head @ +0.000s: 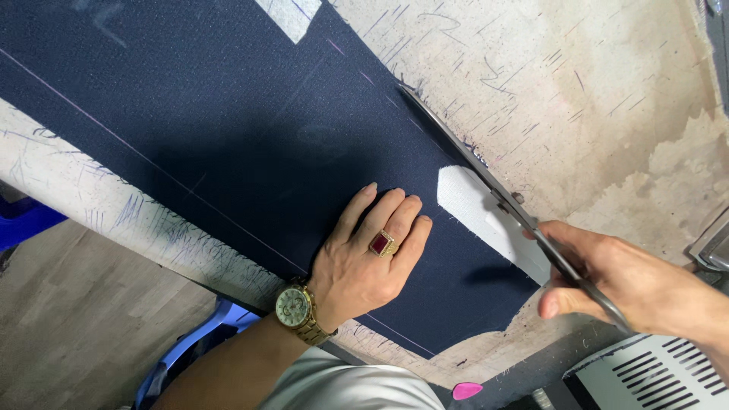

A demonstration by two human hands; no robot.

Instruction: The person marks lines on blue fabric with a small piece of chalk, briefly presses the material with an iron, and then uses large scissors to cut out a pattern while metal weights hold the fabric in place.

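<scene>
Nearest the viewer, at about 6 o'clock, a pink tailor's chalk lies on the dark edge below the desk, with a grey slotted machine cover at 5 o'clock and a blue plastic stool showing at 7 o'clock over the wooden floor. Just above, the left hand lies flat and open on the navy cloth, fingers spread and pointing toward 1 o'clock, gripping nothing but pressing the fabric down; it wears a gold ring with a red stone and a gold wristwatch. At 4 o'clock the right hand has its grip closed around the handles of the tailor's scissors, whose long blades run toward 11 o'clock along the right edge of the cloth, the tip resting at the fabric's border. Between the two hands, touching the blades, a white patch sits on the navy cloth. The cloth itself stretches from 5 o'clock up to 10 o'clock across the worn, pen-scratched desk, carrying faint chalk lines. Farthest off, at 12 o'clock, a second white piece lies on the cloth's upper edge.
</scene>
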